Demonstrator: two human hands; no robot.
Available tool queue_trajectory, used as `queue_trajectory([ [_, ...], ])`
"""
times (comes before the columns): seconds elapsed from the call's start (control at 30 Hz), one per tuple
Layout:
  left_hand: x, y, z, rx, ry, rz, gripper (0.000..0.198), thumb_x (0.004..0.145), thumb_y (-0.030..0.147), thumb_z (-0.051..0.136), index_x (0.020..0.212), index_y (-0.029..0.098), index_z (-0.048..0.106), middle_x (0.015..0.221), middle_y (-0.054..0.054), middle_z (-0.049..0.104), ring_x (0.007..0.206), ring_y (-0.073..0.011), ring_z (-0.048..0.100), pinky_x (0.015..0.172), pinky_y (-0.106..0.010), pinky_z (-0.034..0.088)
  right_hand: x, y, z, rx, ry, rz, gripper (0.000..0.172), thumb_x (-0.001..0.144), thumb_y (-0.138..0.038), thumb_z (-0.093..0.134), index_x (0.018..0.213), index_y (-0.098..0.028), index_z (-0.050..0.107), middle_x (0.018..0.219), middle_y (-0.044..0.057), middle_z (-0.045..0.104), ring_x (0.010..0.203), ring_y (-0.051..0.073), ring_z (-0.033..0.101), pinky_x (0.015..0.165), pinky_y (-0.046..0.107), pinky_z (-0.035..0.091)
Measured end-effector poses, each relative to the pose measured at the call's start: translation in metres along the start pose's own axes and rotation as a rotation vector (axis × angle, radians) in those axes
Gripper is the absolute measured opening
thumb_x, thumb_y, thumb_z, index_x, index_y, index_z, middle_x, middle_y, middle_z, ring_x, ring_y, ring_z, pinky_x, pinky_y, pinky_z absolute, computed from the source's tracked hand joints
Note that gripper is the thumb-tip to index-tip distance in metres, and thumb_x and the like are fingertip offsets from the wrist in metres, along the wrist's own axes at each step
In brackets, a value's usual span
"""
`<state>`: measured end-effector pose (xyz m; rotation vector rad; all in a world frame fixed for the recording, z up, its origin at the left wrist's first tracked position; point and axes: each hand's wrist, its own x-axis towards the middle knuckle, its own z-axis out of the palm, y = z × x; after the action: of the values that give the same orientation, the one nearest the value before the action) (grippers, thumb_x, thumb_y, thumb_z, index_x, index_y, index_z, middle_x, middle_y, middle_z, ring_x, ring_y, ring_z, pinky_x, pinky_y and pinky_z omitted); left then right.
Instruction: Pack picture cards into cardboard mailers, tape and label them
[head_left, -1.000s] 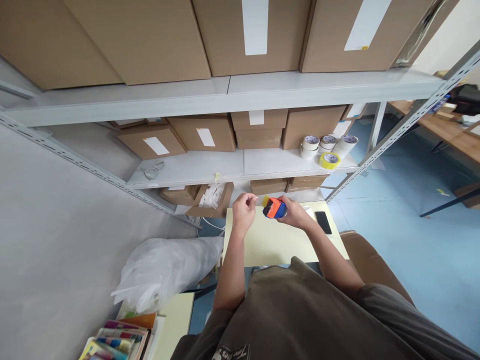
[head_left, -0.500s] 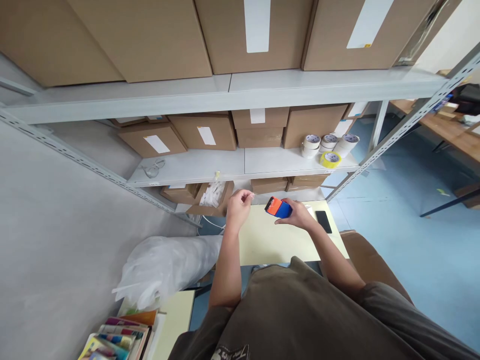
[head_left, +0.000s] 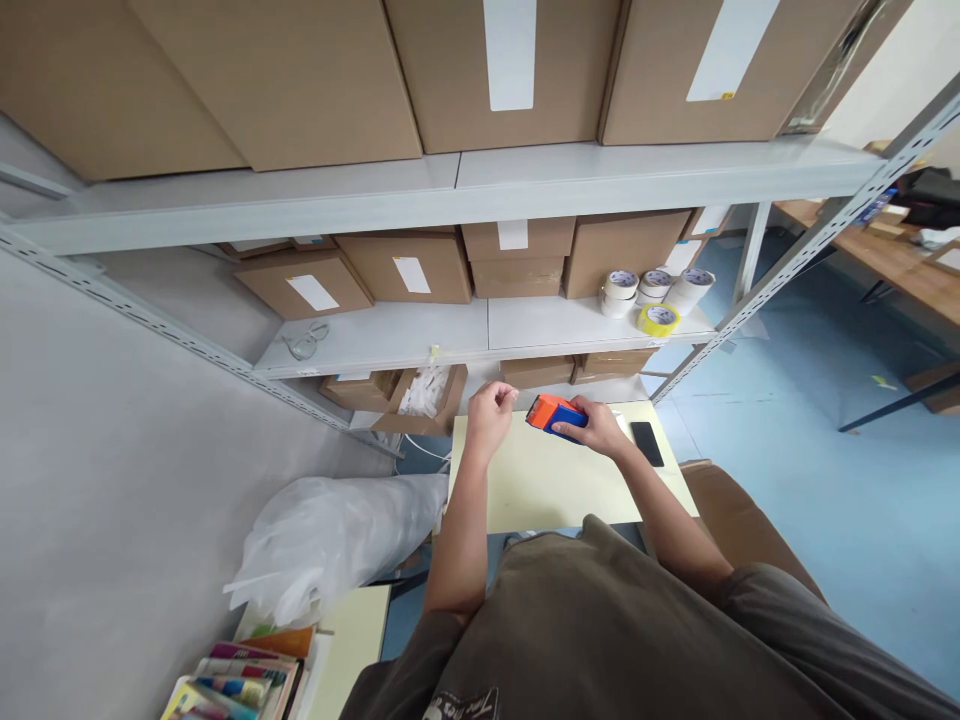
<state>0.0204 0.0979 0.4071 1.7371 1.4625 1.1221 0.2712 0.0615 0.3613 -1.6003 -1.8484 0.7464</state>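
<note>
My right hand [head_left: 598,428] is wrapped round an orange and blue hand-held tool [head_left: 553,412] with a dark front end; its exact kind is unclear. That front end points left, toward my left hand [head_left: 491,412]. The fingers of my left hand are pinched together, and a small pale bit shows at the fingertips, too small to name. A short gap separates the hand from the tool. Both hands are over a pale yellow table [head_left: 540,490]. To the right of my right hand a black phone [head_left: 647,444] lies on the table.
Behind the table stands a grey metal shelf [head_left: 375,335] with cardboard boxes [head_left: 405,268], tape rolls [head_left: 621,286] and glasses [head_left: 306,343]. An open carton [head_left: 451,400] holds white pieces. On the left are a plastic-wrapped bundle [head_left: 337,530] and books [head_left: 240,680].
My left hand has moved slightly right, closer to the tool. The tool has turned a little in my right hand, its front end shifting left, with my thumb now across its side.
</note>
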Motion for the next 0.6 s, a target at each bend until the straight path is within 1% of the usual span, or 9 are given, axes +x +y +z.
queue_trajectory([
  [0.1, 0.001, -0.003, 0.007, 0.009, 0.027, 0.033, 0.014, 0.093, 0.025, 0.064, 0.081, 0.022, 0.07, 0.079, -0.002, 0.071, 0.076, -0.0171, 0.064, 0.074, -0.029, 0.05, 0.003, 0.0, 0.0, -0.013, 0.03, 0.008, 0.051, 0.083, -0.073, 0.072, 0.092, -0.024, 0.068, 0.075, 0.001, 0.07, 0.067, 0.021, 0.064, 0.061, 0.029, 0.043],
  [0.23, 0.004, -0.01, 0.013, -0.005, 0.064, 0.055, 0.014, 0.094, 0.027, 0.065, 0.083, 0.022, 0.071, 0.085, -0.002, 0.072, 0.079, -0.0163, 0.065, 0.078, -0.028, 0.052, 0.002, 0.005, 0.0, -0.005, 0.055, 0.015, 0.051, 0.082, -0.073, 0.073, 0.09, -0.023, 0.066, 0.073, 0.001, 0.067, 0.066, 0.021, 0.061, 0.061, 0.029, 0.043],
  [0.37, 0.011, -0.016, 0.013, -0.029, 0.059, 0.021, 0.012, 0.094, 0.028, 0.068, 0.085, 0.021, 0.074, 0.086, -0.002, 0.073, 0.079, -0.0159, 0.066, 0.079, -0.028, 0.053, -0.002, 0.013, -0.003, 0.178, 0.032, 0.004, 0.052, 0.082, -0.072, 0.074, 0.094, -0.022, 0.065, 0.077, 0.0, 0.067, 0.068, 0.019, 0.059, 0.063, 0.029, 0.046],
  [0.47, 0.015, -0.017, 0.015, -0.029, 0.058, 0.021, 0.008, 0.09, 0.029, 0.074, 0.091, 0.021, 0.076, 0.093, -0.004, 0.073, 0.083, -0.0167, 0.067, 0.076, -0.028, 0.054, -0.004, 0.018, -0.004, 0.326, -0.004, 0.003, 0.053, 0.08, -0.07, 0.077, 0.096, -0.021, 0.065, 0.078, 0.0, 0.066, 0.069, 0.018, 0.059, 0.063, 0.029, 0.048],
  [0.6, 0.018, -0.017, 0.023, -0.014, 0.097, 0.006, 0.021, 0.082, 0.03, 0.082, 0.101, 0.022, 0.077, 0.106, -0.006, 0.073, 0.087, -0.0173, 0.068, 0.073, -0.028, 0.054, -0.004, 0.023, -0.007, 0.489, -0.064, -0.006, 0.057, 0.075, -0.069, 0.083, 0.101, -0.02, 0.067, 0.084, 0.002, 0.07, 0.073, 0.02, 0.063, 0.065, 0.031, 0.052],
])
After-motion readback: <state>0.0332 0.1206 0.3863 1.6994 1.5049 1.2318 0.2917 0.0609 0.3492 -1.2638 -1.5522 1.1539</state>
